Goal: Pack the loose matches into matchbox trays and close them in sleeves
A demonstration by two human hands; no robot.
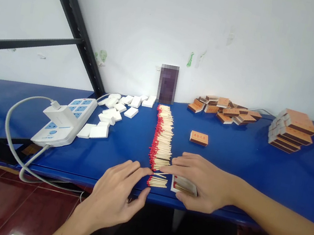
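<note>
1. Touching a few loose matches (161,174) with the index fingertip, the left hand (120,189) holds nothing firmly; its thumb and index finger are spread at the head ends of a small match group (158,182).
2. Right hand (206,184) arches over a white tray (189,183) with some matches inside, index finger extended to the loose matches. Cannot tell whether it squeezes the tray (the palm hides much of it).
3. Handling, judged: matchsticks very light, stiff, brittle, apt to roll; best pinched mid-stick, clear of the red heads (friction there seems unwise). Tray probably thin card, easily crushed; take it lightly by its long walls.
4. Just beyond the fingers: a long match row (163,138), red heads leftward, on the blue tabletop (229,153).
5. Farther out: a single matchbox (199,138), heaped matchboxes (226,111) behind it, stacked matchboxes (293,128) far right, white pieces (108,118) left.
</note>
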